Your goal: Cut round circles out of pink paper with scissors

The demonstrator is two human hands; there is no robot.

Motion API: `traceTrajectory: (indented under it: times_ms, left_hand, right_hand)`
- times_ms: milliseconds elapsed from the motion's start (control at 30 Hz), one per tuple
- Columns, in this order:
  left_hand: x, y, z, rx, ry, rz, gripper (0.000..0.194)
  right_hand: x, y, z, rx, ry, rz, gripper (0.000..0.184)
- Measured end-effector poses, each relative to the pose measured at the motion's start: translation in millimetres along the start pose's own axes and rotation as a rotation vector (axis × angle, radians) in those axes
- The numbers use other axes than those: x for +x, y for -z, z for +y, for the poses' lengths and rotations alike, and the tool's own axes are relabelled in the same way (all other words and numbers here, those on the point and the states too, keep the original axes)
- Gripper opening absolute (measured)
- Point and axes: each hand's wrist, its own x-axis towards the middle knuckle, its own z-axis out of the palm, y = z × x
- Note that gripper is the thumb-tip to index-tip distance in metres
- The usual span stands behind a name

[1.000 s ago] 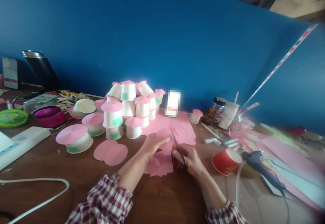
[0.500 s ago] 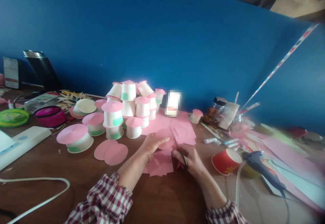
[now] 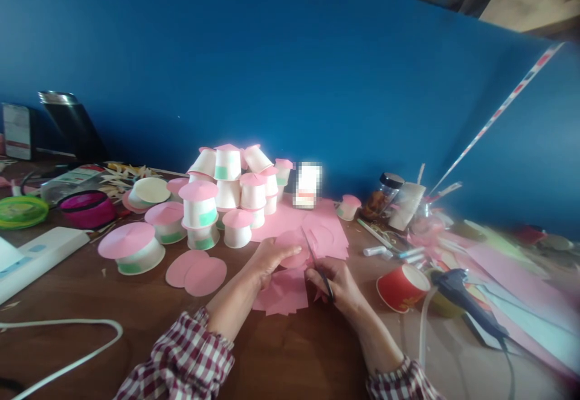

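Note:
My left hand (image 3: 273, 261) pinches a round piece of pink paper (image 3: 292, 250), thumb on top. My right hand (image 3: 336, 282) is closed round the dark handles of a pair of scissors (image 3: 323, 278), whose blades point up and away along the right edge of that paper. Below my hands lie pink paper scraps (image 3: 283, 294), and beyond them pink sheets (image 3: 328, 222) cover part of the table. Two pink paper circles (image 3: 205, 275) lie overlapping left of my left hand. Whether the blades are apart is hard to make out.
White paper cups with pink paper tops (image 3: 199, 206) stand stacked at the back left. To the right are a red paper cup (image 3: 402, 287), a glue gun (image 3: 473, 303) with its cord, and a lidded jar (image 3: 384, 194). A white power strip (image 3: 45, 258) lies at far left.
The whole view has shifted very slightly. My hands, the pink paper and the scissors keep nearly the same position.

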Motion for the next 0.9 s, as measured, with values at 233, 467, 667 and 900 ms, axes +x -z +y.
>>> traceTrajectory:
  times_ms: [233, 467, 667, 900]
  left_hand:
    - [1.9, 0.8, -2.6, 0.028, 0.011, 0.024, 0.057]
    - [2.4, 2.7, -1.8, 0.041, -0.01, -0.026, 0.052]
    - [2.9, 3.8, -1.5, 0.038, -0.01, -0.025, 0.05]
    - [3.5, 5.5, -1.6, 0.019, -0.014, -0.045, 0.05]
  right_hand:
    - [-0.3, 0.2, -2.6, 0.016, 0.004, -0.007, 0.032]
    - [-0.6, 1.3, -2.5, -0.02, 0.001, 0.003, 0.033]
    - [-0.8, 1.3, -1.8, -0.034, 0.0, 0.018, 0.032]
    - [-1.3, 1.6, -2.9, -0.056, 0.002, 0.014, 0.031]
